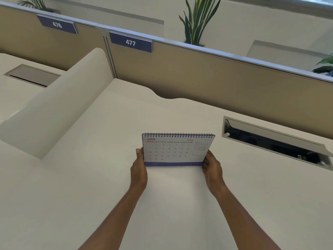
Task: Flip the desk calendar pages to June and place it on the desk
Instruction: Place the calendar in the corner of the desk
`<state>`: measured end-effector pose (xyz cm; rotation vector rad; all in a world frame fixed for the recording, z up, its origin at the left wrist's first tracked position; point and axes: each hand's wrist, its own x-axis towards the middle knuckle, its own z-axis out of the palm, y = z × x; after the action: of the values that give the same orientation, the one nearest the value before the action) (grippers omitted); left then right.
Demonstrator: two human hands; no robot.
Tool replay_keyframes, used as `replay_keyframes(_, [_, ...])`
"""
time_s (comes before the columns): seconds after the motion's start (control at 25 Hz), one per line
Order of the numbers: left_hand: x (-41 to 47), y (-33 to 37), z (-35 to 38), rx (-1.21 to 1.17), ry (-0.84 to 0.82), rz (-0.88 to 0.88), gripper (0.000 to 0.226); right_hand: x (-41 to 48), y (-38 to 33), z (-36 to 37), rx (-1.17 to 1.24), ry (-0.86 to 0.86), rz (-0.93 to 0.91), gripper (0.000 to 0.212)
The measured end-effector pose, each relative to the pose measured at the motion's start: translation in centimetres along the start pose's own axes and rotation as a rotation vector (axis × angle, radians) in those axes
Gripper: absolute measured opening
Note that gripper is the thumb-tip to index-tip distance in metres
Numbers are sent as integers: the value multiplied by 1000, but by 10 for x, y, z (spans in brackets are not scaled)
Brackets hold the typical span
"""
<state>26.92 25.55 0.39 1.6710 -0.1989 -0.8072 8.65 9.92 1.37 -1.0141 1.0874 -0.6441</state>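
A spiral-bound desk calendar (175,150) stands upright on the pale desk (108,186), its front page reading JUNE 2026 above a blue base strip. My left hand (139,168) grips its lower left edge, thumb on the front of the page. My right hand (212,168) holds the lower right corner. The calendar's base seems to touch the desk surface; its back side is hidden.
An open cable tray (273,143) is sunk into the desk just right of the calendar. A rounded side divider (59,105) rises at the left. Tan partition panels with signs 476 (57,24) and 477 (130,42) run along the back, plants behind them.
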Motion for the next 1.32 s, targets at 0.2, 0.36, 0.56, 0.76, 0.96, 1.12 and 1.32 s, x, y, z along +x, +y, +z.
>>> replay_keyframes(0.2, [6,3,0,2,21,-15,69,11,4,5,51,30,20,46])
replay_keyframes(0.36, [22,20,-4,22,50,-24,84,28,-8,24,32,-2,22,47])
replay_keyframes(0.56, [57,46,-14,12,110,-26,88,56,-29,59,-12,-50,-3,41])
replay_keyframes(0.76, [104,70,-28,-13,182,7,88,95,-45,106,-43,-146,-5,49])
replay_keyframes(0.96, [153,81,-47,-32,245,18,80,138,-55,151,-108,-212,-25,49])
replay_keyframes(1.12, [183,86,-58,-20,300,0,84,165,-59,182,-167,-234,-52,42])
replay_keyframes(1.32, [211,92,-72,19,360,-3,88,192,-56,211,-196,-259,-47,45])
